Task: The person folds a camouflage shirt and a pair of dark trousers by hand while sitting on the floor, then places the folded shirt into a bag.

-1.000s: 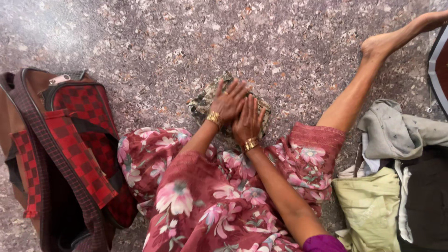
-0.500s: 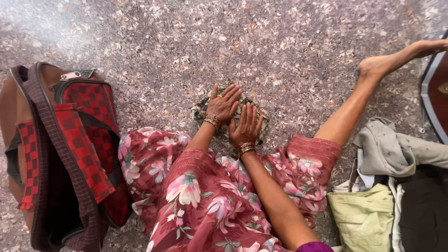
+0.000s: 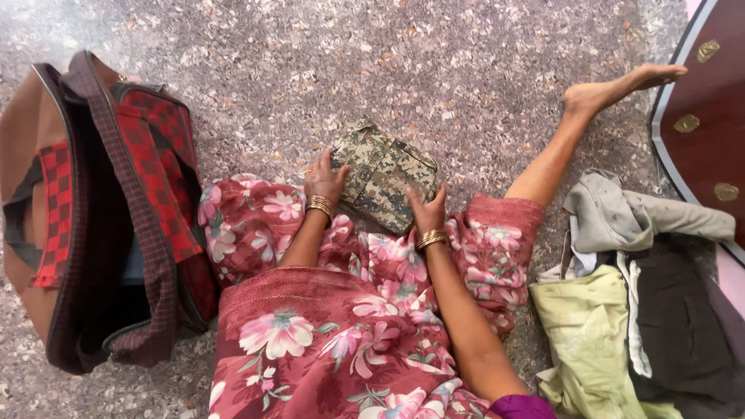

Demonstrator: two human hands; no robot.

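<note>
Now our hands, which a moment ago lay flat atop the folded camouflage cloth, move to its edges: our left hand cups its left side with fingers curled, and our right hand grips its lower right corner, so pressing seems over and lifting seems near. Resting on the speckled floor just beyond our floral skirt, the bundle's long axis runs from upper left to lower right, between the open checked bag and the heaped clothes.

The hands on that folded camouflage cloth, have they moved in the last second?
Yes. Left hand and right hand slid off the top of the folded camouflage cloth to its near edges.
</note>
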